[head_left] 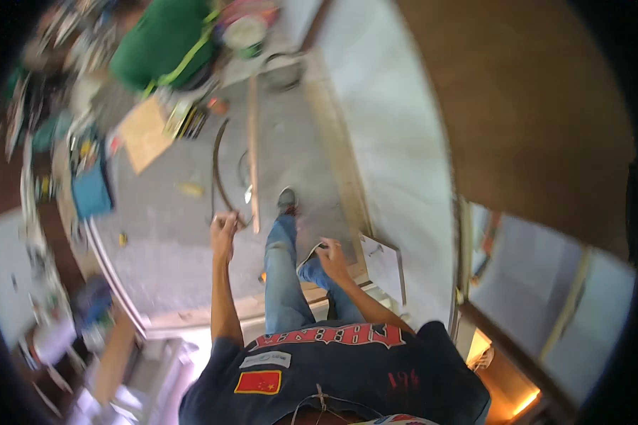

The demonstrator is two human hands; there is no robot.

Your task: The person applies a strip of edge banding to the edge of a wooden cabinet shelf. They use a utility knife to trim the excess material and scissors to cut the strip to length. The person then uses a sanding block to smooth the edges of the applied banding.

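My left hand [224,230] is closed at the lower end of a thin, dark, curved strip [217,164]. The strip arcs away from me over the grey floor, and a thin line runs beside it. Lower on the right, my right hand [331,256] is held in front of my leg near a shoe, its fingers bent together. Whatever may be between those fingers is too small and blurred to make out. A long, narrow wooden batten [253,156] lies on the floor just right of the strip.
At the far left sit a green bag [166,46], a white bucket [245,35] and a brown sheet [145,134]. A blue container [92,191] holds small items. A white wall panel [397,142] rises on the right. My shoe [287,201] stands on the floor.
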